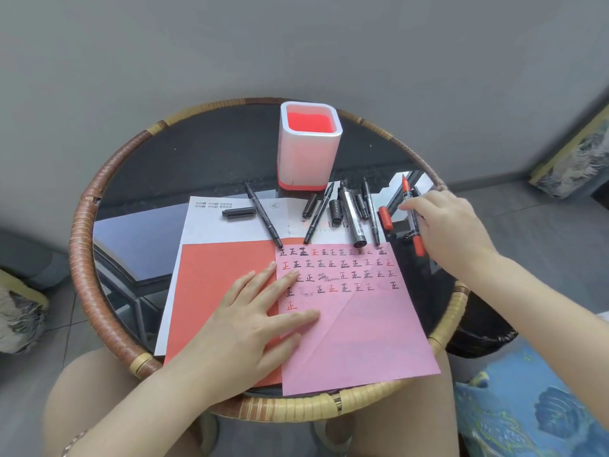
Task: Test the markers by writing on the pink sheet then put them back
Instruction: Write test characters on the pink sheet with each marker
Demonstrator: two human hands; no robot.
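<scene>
At pink sheet edge, left hand

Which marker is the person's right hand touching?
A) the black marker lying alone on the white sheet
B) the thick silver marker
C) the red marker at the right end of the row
C: the right hand curls its fingers over the red marker, while the silver marker and the lone black marker lie untouched.

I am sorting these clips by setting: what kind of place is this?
Probably a sitting corner at home, not certain: a small round table with a wicker rim, a patterned cushion beside it, and a tiled floor.
</scene>
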